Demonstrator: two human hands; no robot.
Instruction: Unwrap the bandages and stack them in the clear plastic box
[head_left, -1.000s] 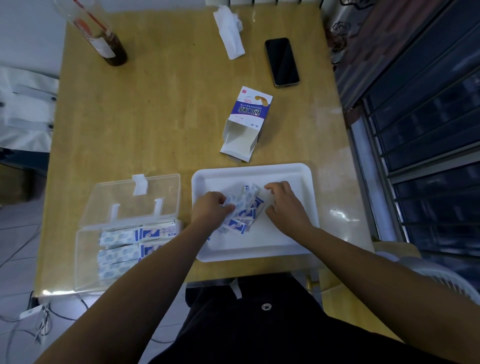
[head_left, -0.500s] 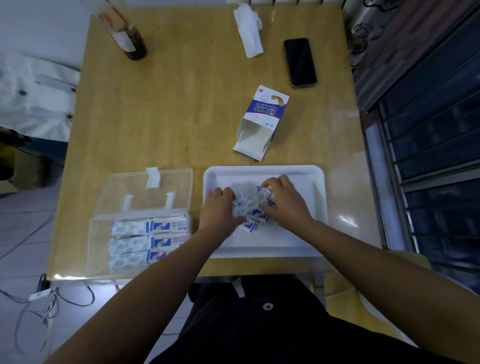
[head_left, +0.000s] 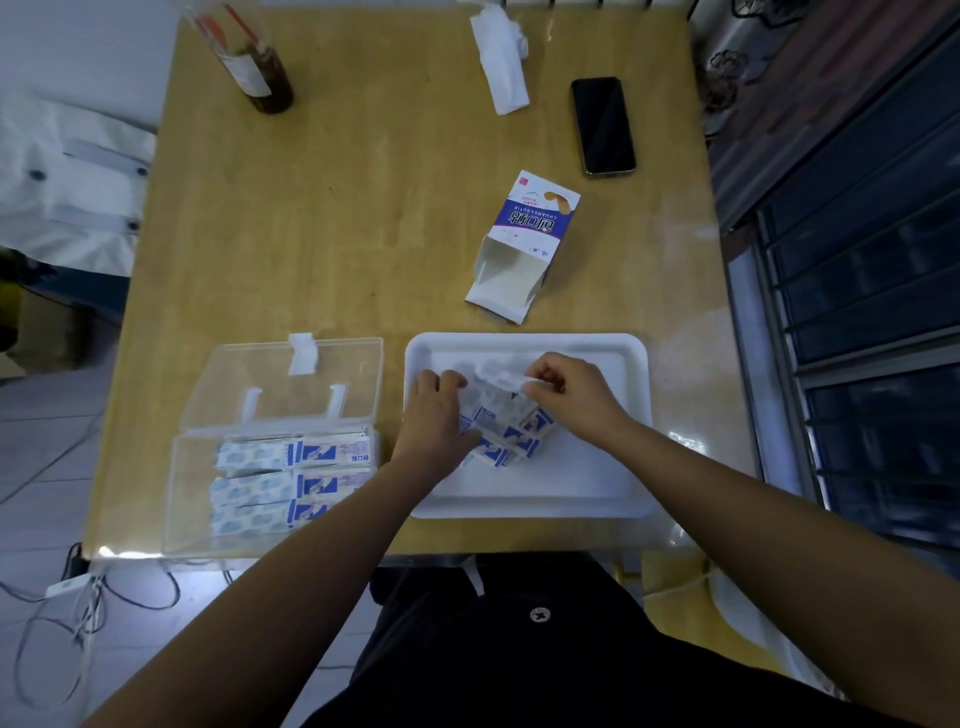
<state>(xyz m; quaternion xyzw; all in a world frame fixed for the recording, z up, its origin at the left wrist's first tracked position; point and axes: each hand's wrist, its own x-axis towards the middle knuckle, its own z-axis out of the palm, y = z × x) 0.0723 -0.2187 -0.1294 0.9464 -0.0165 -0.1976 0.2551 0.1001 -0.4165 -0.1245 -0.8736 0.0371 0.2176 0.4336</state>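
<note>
One bandage (head_left: 496, 375) is pinched between left hand (head_left: 434, 415) and right hand (head_left: 571, 389).

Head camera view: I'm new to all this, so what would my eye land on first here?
The left hand and right hand meet over the white tray at the table's near edge, pinching a pale wrapped bandage above a pile of bandages. To their left, the open clear plastic box holds three rows of stacked bandages. Beyond the tray lies an opened bandage carton.
</note>
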